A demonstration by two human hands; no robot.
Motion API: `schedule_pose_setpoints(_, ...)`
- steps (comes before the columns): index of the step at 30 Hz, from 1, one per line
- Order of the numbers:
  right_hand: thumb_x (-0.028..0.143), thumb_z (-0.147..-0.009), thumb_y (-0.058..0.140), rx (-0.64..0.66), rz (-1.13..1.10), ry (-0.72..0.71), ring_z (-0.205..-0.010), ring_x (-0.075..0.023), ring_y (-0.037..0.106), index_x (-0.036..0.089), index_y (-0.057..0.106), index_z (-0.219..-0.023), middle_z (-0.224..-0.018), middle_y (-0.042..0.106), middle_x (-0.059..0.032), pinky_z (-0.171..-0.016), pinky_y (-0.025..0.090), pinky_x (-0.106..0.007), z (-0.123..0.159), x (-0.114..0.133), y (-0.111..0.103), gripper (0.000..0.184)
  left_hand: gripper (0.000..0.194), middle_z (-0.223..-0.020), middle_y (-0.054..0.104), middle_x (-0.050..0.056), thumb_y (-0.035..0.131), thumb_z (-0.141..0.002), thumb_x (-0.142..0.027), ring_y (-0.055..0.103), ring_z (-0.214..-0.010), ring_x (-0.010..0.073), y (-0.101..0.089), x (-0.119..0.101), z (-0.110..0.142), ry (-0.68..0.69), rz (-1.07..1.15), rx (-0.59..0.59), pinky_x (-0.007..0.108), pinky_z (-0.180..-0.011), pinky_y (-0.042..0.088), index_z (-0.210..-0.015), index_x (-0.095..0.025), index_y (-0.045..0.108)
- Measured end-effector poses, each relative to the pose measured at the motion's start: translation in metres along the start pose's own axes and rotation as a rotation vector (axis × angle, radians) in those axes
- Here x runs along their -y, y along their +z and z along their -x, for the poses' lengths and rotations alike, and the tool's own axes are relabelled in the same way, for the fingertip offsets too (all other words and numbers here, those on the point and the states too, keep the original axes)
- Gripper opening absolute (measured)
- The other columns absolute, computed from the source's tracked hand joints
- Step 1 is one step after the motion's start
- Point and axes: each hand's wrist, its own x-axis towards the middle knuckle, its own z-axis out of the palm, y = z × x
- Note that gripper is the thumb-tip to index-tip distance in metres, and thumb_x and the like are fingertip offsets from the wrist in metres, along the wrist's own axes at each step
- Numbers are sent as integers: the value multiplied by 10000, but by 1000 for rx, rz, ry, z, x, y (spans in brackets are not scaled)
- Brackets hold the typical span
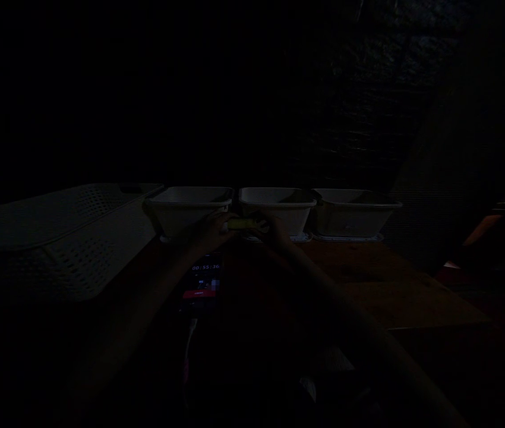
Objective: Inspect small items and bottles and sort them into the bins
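Observation:
The scene is very dark. Between my hands, in front of the middle bin, is a small yellowish-green, bar-like object [242, 224] whose kind I cannot make out. My left hand [215, 229] has its fingers closed on the left end. At the other end my right hand [275, 229] grips with curled fingers. Behind the hands stand three pale plastic bins in a row: a left bin [190, 209], a middle bin [294, 219] and a right bin [354, 219]. Their contents are lost in shadow.
A large white perforated basket [114, 255] stands at the left. A lit phone [201, 285] showing a timer lies on the wooden table [395, 297], with a cable [188, 345] running towards me. Another person's arm [484, 229] shows dimly at the far right.

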Motion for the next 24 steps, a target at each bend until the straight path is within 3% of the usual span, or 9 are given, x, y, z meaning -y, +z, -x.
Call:
schedule_pose_setpoints(10,247,-752,648,66,5,107,-777,-164,641,165,641,-878,-883,683,-53,-698,497,-284,-3,-14,7,151,271,-972,635,33,604,-785,-328,586,-930,187,12,12,1,46,5,-14,335,-849,454,-1042,-248,633)
schedule_pose_setpoints(17,352,-732,670,79,-85,46,-816,-159,633,143,607,-1053,-989,666,-93,-669,493,-244,-1,-5,9,389,188,-917,670,33,614,-773,-291,606,-889,182,11,14,-1,30,14,-75,314,-824,463,-935,-219,677)
schedule_pose_setpoints(20,375,-749,655,73,-80,4,-883,-169,626,159,618,-1058,-1020,666,-81,-724,488,-260,-1,-6,14,378,181,-902,671,33,616,-768,-290,612,-868,184,7,11,-1,13,0,-66,310,-804,466,-919,-219,687)
schedule_pose_setpoints(24,383,-772,634,50,-57,53,-834,-176,640,147,664,-958,-949,685,-91,-711,482,-270,-2,-10,17,302,178,-900,671,28,614,-778,-313,608,-877,185,7,7,1,23,-18,-50,322,-822,455,-920,-229,680)
